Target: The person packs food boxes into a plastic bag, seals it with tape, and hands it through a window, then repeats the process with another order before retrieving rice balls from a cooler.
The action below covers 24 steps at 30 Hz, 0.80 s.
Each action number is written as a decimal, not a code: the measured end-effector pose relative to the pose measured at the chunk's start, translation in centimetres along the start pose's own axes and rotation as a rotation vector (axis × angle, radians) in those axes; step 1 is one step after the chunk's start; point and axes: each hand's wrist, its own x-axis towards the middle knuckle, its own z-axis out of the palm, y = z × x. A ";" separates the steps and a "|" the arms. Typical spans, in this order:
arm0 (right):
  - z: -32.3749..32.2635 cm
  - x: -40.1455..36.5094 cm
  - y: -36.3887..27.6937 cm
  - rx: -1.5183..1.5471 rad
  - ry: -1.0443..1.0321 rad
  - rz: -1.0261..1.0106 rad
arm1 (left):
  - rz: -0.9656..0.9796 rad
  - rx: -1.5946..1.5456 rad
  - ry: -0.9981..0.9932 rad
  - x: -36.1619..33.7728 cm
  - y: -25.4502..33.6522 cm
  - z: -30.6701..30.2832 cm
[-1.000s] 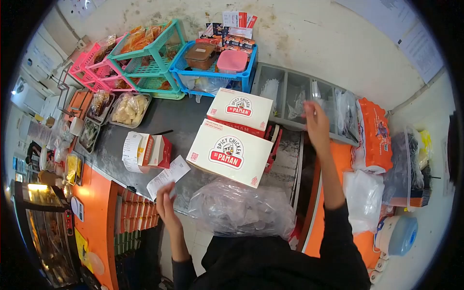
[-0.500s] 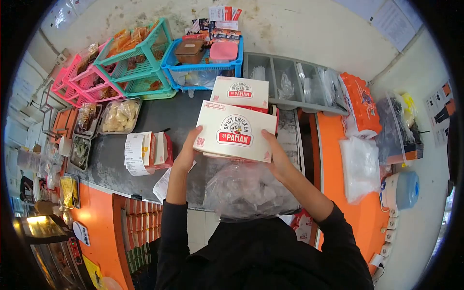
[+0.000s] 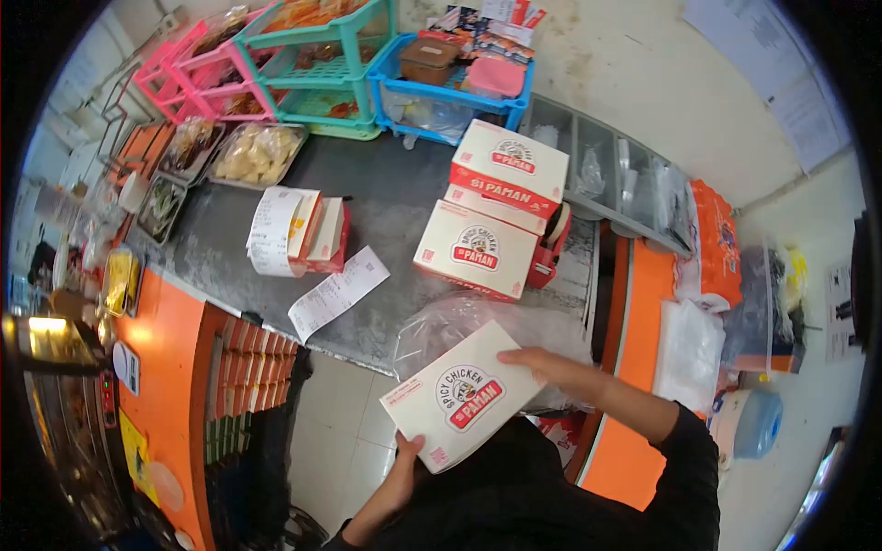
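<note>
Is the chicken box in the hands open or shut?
Shut. The box has its printed lid flat, no gap, between the left hand and right hand.

Takeaway food stall: white branded "Spicy Chicken" cardboard boxes [image 3: 476, 252] on grey counter [image 3: 386, 216], printed paper receipts [image 3: 336, 293], metal food trays [image 3: 258, 153], coloured plastic baskets [image 3: 323, 69].

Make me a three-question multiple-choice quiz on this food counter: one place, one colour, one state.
1. Where does the loose receipt lie? A on the floor; B on the grey counter; C on a chair.
2. What colour is the basket with the pink-lidded tub? A blue; B yellow; C black.
3. How is the held box? A open; B closed; C crushed.
B: it lies flat on the counter. A: its rim is blue. B: lid down, left hand and right hand on it.
</note>
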 end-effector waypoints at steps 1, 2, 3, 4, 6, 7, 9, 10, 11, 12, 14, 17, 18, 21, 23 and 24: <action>-1.1 1.1 -0.8 -0.012 -0.021 0.011 | -0.019 -0.102 0.014 0.6 -1.5 0.1; -2.4 2.4 -1.5 -0.175 -0.065 0.050 | -0.043 -0.126 0.037 1.5 -2.8 0.7; -3.4 3.7 -1.9 -0.339 -0.110 0.086 | -0.065 -0.149 0.060 2.4 -4.1 1.4; -4.2 4.6 -1.6 -0.391 -0.112 -0.074 | -0.103 -0.166 0.031 3.8 -5.8 1.6; -5.9 6.3 -2.1 -0.457 -0.128 -0.236 | -0.044 -0.192 0.011 6.1 -8.8 2.5; -6.6 6.9 -2.6 -0.579 -0.159 -0.179 | -0.021 -0.232 0.001 7.0 -10.0 3.0; -6.7 7.7 -2.2 -0.701 -0.204 -0.111 | -0.039 -0.241 0.040 8.3 -11.3 3.8; -6.5 8.0 -2.0 -0.869 -0.142 -0.135 | -0.053 -0.235 0.062 8.6 -11.4 4.1; -6.4 8.3 -2.1 -1.040 -0.075 -0.164 | -0.046 -0.248 0.065 8.9 -11.4 4.3; -4.9 7.2 -2.3 -1.015 0.056 -0.241 | -0.008 -0.181 0.056 8.9 -11.4 4.3; -2.5 5.5 -0.8 -1.101 0.310 -0.433 | 0.030 -0.123 0.046 9.1 -12.2 4.0; 0.4 2.6 1.7 -1.210 0.727 -0.831 | 0.188 0.105 -0.033 8.6 -12.6 -0.6; 1.3 1.7 2.7 -1.251 0.873 -1.032 | 0.125 0.160 -0.078 7.6 -11.7 -3.0; 5.1 0.1 7.7 -0.551 1.119 -0.868 | 0.342 0.448 0.365 7.2 -8.7 -4.2; 5.0 1.9 10.1 -0.452 1.039 -0.723 | 0.539 0.440 0.509 9.5 -7.2 -3.0; 4.9 2.5 11.2 -0.361 0.958 -0.587 | 0.476 0.672 0.503 10.8 -7.0 -2.8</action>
